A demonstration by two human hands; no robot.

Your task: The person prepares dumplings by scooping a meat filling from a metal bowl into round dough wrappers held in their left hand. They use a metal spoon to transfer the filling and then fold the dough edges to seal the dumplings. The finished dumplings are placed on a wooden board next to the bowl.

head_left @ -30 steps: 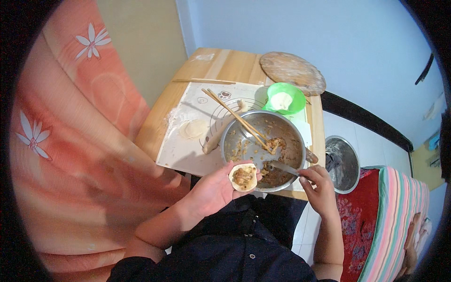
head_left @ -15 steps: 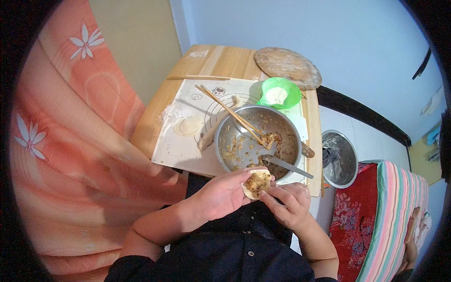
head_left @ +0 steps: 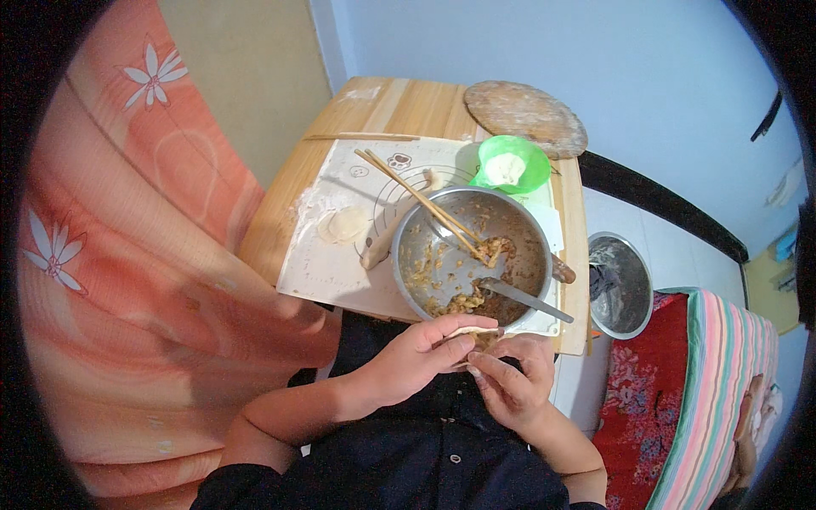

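Just past the near edge of the table, my left hand [head_left: 416,361] curls around a filled dumpling [head_left: 486,339], its dough wrapper bent up around brown filling. The thumb lies across the near side and the fingers run behind. My right hand [head_left: 516,378] pinches at the wrapper's right and near edge; its fingertips partly hide the dough. Beyond both hands stands a steel mixing bowl [head_left: 408,293] with chopped filling [head_left: 459,303] smeared inside. A pair of chopsticks [head_left: 416,195] and a grey flat-handled utensil [head_left: 527,299] lean in it.
On the printed mat [head_left: 314,285] lie dough wrappers [head_left: 344,224] and a rolling pin [head_left: 380,245] partly under the bowl. A green bowl [head_left: 531,163] holds something white. Behind it leans a round wooden board [head_left: 527,117]. A steel basin [head_left: 625,323] stands right of the table.
The wrapper, open and flat before, is now bent up around its filling. My left thumb has come over its near side, and my right fingers have closed in on its edge.
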